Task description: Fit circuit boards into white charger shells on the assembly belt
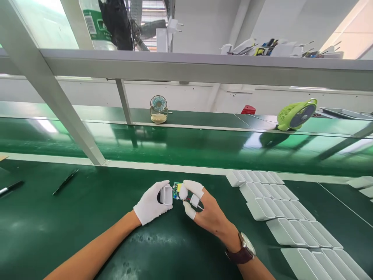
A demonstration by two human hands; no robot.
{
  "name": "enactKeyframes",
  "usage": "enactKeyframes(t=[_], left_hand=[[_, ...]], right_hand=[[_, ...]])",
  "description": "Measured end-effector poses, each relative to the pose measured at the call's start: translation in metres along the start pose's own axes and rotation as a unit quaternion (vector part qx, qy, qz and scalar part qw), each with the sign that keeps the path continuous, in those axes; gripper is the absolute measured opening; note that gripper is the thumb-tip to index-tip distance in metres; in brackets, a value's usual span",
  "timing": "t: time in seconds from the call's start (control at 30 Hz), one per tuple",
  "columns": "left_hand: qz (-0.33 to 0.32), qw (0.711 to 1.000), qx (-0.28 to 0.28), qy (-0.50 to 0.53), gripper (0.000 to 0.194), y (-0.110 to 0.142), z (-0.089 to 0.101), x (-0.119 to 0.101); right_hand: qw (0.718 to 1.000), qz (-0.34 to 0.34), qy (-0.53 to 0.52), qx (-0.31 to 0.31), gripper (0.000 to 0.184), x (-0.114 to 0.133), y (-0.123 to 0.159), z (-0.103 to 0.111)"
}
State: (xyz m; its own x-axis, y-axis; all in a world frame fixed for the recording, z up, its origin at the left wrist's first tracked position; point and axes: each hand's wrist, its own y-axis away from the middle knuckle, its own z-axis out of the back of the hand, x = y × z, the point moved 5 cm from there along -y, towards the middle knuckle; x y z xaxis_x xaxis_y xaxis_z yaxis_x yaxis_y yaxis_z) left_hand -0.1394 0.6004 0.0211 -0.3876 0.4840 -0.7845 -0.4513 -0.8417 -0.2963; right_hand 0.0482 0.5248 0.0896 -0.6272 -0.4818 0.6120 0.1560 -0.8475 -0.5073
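My left hand (pixel 152 203), in a white glove, is closed around a small white plastic housing (pixel 166 195) whose open side faces up and toward me. My right hand (pixel 204 204) wears white finger covers and pinches a small green circuit board (pixel 175 189) with a yellow part on it. A white plug piece (pixel 195 200) sits in that hand's palm side, joined to the board by thin wires. The board's left edge is right beside the housing; whether they touch I cannot tell. Both hands are above the dark green work surface (pixel 140 252).
Rows of white plastic housings (pixel 279 210) stand at the right. Two pens, one the black pen (pixel 65 182), lie at the left. Behind a pale rail runs a green belt (pixel 186 149), with a small fan (pixel 159 109) and a lime-green fan (pixel 295 114) beyond. A shelf (pixel 204 66) crosses overhead.
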Motion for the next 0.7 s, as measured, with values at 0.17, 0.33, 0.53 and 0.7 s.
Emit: enactKeyframes(t=[0.17, 0.33, 0.53, 0.7], left_hand=[[-0.054, 0.996, -0.056, -0.05, 0.064, 0.001, -0.001, 0.002], [-0.122, 0.986, -0.084, -0.073, 0.059, 0.003, 0.001, -0.004], [-0.138, 0.983, -0.075, -0.09, 0.058, 0.005, 0.0, -0.008], [-0.154, 0.981, -0.07, -0.099, 0.056, 0.005, 0.0, -0.012]], right_hand=[[0.99, 0.107, 0.092, 0.007, 0.057, 0.009, 0.005, -0.011], [0.995, 0.061, 0.072, 0.045, 0.058, 0.004, 0.008, -0.02], [0.994, 0.033, 0.078, 0.065, 0.059, 0.002, 0.008, -0.024], [0.992, 0.024, 0.093, 0.077, 0.058, 0.003, 0.007, -0.026]])
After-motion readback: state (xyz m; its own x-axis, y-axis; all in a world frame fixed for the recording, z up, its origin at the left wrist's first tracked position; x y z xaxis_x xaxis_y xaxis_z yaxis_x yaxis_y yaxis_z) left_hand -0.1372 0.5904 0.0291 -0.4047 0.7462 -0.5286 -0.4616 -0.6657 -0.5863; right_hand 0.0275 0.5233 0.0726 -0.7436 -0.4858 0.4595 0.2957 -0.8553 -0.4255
